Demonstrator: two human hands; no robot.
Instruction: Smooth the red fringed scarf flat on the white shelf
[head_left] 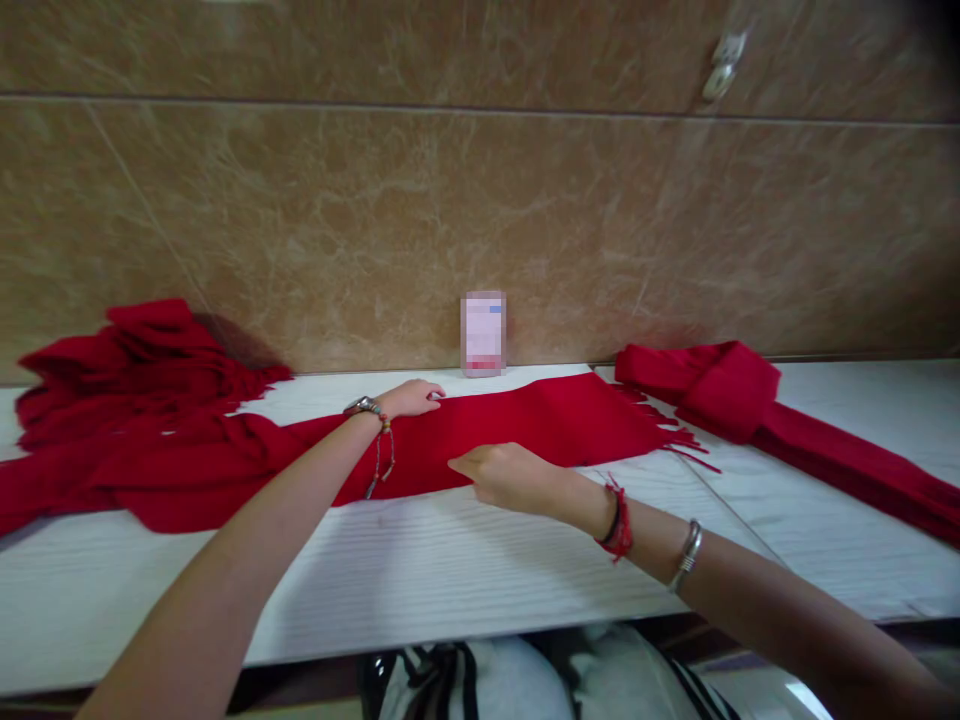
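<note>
Covering pt of red scarf [540, 425], R hand [506, 476] (hold unclear)

On a white wood-grained table [360, 585], a long red fringed scarf [544, 418] is laid between a rumpled red cloth heap [127, 375], left, and a folded red cloth [724, 395], right.

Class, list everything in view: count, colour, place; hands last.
Wall: 1, brown, behind
Table: 1, white, foreground
Fringed scarf: 1, red, on table
Cloth heap: 1, red, left
Folded cloth: 1, red, right
Blurred panel: 1, pinkish, by wall
Fitting: 1, whitish, upper right
Clothing: uncounted, pale, striped, bottom
Watch: 1, silvery, left wrist
Beaded cord: 1, multicoloured, left wrist
Cords: 2+, red and black, right wrist
Bangle: 1, silvery, right forearm
Left hand: 1, scarf's far edge
Right hand: 1, scarf's near edge
</note>
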